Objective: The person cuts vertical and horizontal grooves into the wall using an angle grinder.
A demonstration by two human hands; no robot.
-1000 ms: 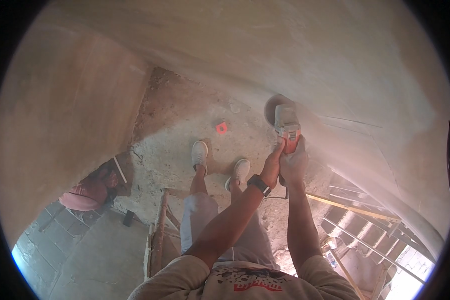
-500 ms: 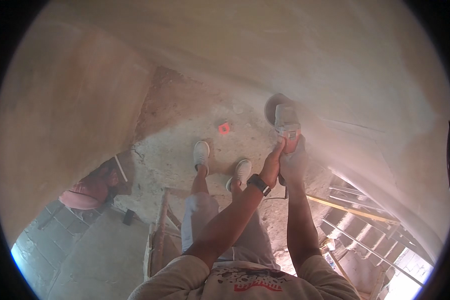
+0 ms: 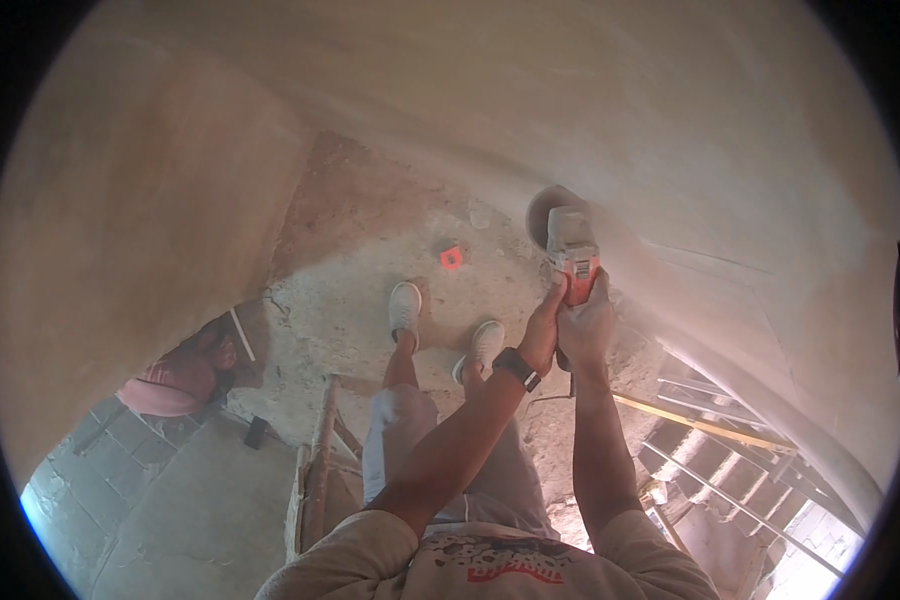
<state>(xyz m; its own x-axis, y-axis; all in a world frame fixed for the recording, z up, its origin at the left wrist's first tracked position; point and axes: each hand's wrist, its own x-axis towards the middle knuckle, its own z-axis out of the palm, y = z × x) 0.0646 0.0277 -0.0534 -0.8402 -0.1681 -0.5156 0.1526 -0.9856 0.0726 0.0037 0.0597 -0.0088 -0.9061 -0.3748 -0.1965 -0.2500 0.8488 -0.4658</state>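
Note:
An angle grinder (image 3: 576, 268) with an orange-red and grey body is held in both my hands, out in front of me. My left hand (image 3: 544, 328), a dark watch on its wrist, wraps the left side of the body. On the other side my right hand (image 3: 588, 328) grips the rear of it. The round disc guard (image 3: 547, 215) at its front end sits against or very near the plastered wall (image 3: 670, 130); I cannot tell whether the disc touches. Pale dust hangs around the tool and the wall.
A small orange-red object (image 3: 451, 258) lies on the rough floor (image 3: 360, 260) beyond my shoes (image 3: 405, 308). Another person (image 3: 185, 380) in pink crouches at lower left. A wooden frame (image 3: 318, 450) stands by my legs; metal bars and a yellow strip (image 3: 705, 420) are at right.
The grinder has shifted very slightly left along the wall, both hands still on it. Dust over my right hand has thinned, so the tool's body shows more clearly.

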